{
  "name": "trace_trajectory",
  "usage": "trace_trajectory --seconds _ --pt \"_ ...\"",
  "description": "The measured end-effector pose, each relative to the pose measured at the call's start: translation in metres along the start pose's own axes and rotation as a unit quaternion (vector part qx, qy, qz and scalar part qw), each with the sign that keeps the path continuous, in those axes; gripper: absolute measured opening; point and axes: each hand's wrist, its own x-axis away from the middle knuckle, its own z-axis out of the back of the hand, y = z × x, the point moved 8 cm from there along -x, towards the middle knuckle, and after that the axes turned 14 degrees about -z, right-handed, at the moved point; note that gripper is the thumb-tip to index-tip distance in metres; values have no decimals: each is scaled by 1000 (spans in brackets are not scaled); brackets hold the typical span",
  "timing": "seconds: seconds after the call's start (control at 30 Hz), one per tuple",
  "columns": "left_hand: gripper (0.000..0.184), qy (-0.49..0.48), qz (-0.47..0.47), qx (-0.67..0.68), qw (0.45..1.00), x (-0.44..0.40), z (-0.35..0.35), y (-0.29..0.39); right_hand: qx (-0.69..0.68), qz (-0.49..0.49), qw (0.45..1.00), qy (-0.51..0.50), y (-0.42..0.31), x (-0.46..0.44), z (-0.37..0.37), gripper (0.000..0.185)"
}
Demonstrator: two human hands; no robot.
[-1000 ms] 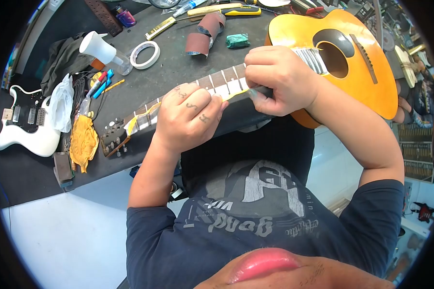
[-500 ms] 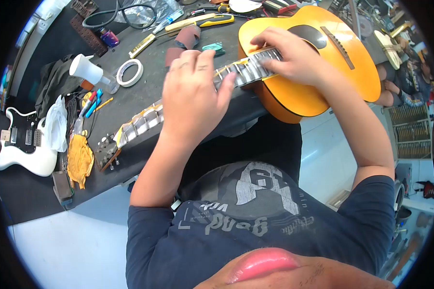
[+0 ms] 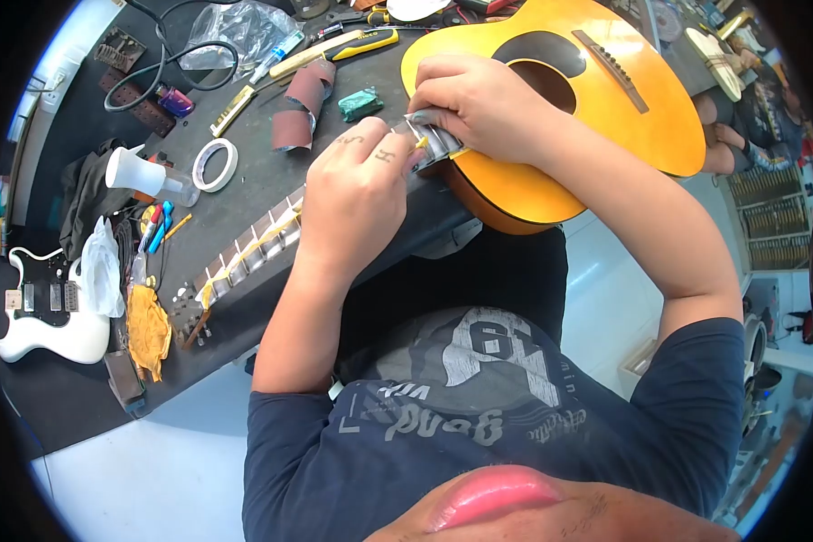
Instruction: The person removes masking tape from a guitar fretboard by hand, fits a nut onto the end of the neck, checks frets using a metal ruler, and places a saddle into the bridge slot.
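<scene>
Head view: an orange guitar [image 3: 605, 126] is lying with its neck along the front edge of the bench [image 3: 253, 172], its body sitting to the right. Left hand [image 3: 357, 194] and right hand [image 3: 483, 104] are both resting with fingers curled in where neck meets body; I cannot tell what their fingertips are gripping. Yellow tape [image 3: 271, 238] is running along the fretboard [image 3: 251, 259], so I'm judging the step as working tape between frets, calling next for a light, careful pinch.

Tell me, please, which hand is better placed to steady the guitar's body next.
Probably the right hand: its forearm lies over the body, while the left hand is farther along the neck.
</scene>
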Motion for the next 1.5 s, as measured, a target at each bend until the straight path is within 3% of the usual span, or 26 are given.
trace_trajectory --seconds 0.13,0.23,0.37,0.47,0.5,0.57,0.67,0.77,0.87,0.93,1.13,1.33,1.5 --pt "15 0 -34 26 999 6 4 0 -63 56 996 8 -9 6 9 6" --pt "14 10 -55 54 997 7 6 -4 -140 12 987 -83 -7 8 16 6" --pt "18 40 34 72 996 6 6 -16 -106 17 994 5 7 6 24 17" --pt "27 97 73 14 992 5 9 -18 -115 -89 984 102 33 -2 40 23" --pt "30 115 97 17 988 4 13 -19 -91 -82 986 117 35 -3 51 27" --pt "31 128 114 7 985 -3 16 -21 -99 -197 973 67 64 1 47 27" --pt "27 23 78 -50 995 -23 7 -18 -99 -285 953 -30 70 10 39 22" --pt "22 -25 60 -65 996 -49 -8 -13 -1 -209 978 -1 54 12 24 16" --pt "18 -68 56 -22 996 -62 -34 -17 23 -268 962 -47 58 6 19 14" --pt "18 -109 82 7 991 -65 -51 -20 12 -249 968 -25 55 8 24 10" --pt "11 -68 35 -8 997 -64 -56 -23 -58 -211 975 -39 67 13 30 17" --pt "9 -67 23 -35 997 -62 -54 -17 22 -260 965 -21 73 16 34 11" --pt "6 -55 0 15 998 -64 -51 -16 80 -194 978 -17 56 15 47 12"
